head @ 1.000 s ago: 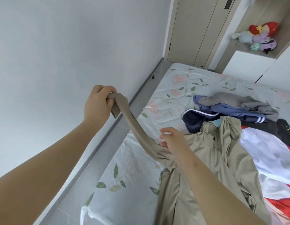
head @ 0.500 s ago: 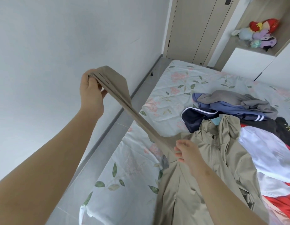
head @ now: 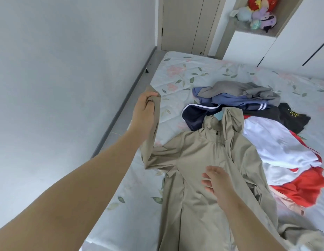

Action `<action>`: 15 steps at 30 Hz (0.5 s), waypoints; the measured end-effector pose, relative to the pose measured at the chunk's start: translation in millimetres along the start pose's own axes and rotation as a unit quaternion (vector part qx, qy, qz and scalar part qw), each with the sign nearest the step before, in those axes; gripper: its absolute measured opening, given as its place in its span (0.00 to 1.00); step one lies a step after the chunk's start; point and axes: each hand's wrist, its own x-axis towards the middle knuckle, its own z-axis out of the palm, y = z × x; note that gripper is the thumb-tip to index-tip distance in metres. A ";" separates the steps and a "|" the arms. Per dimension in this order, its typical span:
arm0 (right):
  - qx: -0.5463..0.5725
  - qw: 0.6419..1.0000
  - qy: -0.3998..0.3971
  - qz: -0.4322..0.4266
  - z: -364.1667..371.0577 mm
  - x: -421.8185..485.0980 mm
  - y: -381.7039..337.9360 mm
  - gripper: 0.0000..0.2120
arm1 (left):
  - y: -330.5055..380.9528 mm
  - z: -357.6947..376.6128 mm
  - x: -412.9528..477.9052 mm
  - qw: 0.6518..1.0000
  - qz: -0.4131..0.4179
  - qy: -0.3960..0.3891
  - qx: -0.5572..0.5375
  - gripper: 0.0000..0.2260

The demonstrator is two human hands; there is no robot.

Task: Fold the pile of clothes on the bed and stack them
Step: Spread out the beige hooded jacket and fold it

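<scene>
While left grip [head: 144,109] clasps the cuff [head: 156,98] (right grip [head: 217,182] slack), jacket [head: 199,160] lies below.

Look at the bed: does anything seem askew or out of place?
The khaki jacket lies spread out, but one sleeve is held up off the bed by the left hand. The other clothes sit in an unfolded heap beside it.

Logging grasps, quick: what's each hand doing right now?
Left hand: grips the sleeve of the beige jacket.
Right hand: open, fingers relaxed over the jacket's front, holding nothing.
</scene>
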 end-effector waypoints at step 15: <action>0.083 0.989 0.092 0.076 -224.7 40.5 63.9 0.11 | -23.6 314.8 -100.3 0.969 -0.055 -0.240 -0.008 0.15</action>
